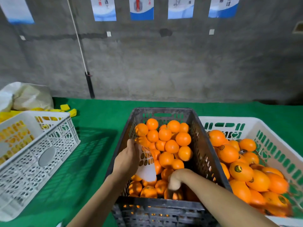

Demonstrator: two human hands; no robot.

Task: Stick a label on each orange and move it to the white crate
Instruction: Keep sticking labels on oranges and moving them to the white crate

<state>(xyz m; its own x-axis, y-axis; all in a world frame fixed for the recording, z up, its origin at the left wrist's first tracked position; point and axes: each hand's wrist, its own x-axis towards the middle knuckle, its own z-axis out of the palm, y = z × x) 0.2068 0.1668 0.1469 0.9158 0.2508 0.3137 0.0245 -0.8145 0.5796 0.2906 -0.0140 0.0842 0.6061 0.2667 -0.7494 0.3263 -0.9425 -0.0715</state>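
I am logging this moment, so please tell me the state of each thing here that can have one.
black crate, nearly full of oranges, no labels visible
right white crate, partly filled; several labelled oranges on top
label sheet, partly used, lower part bare
left hand, grips the label sheet
right hand, down among the black crate's oranges, blurred, grip unclear
left white crate, yellow things show through its wall

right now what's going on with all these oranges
A person is labelling fruit. Their left hand holds a sheet of labels over the black crate, which is full of plain oranges with no label showing. Their right hand reaches down among the fruit at that crate's near end; it is blurred, so whether it grips one is unclear. The white crate on the right already holds many stickered oranges.
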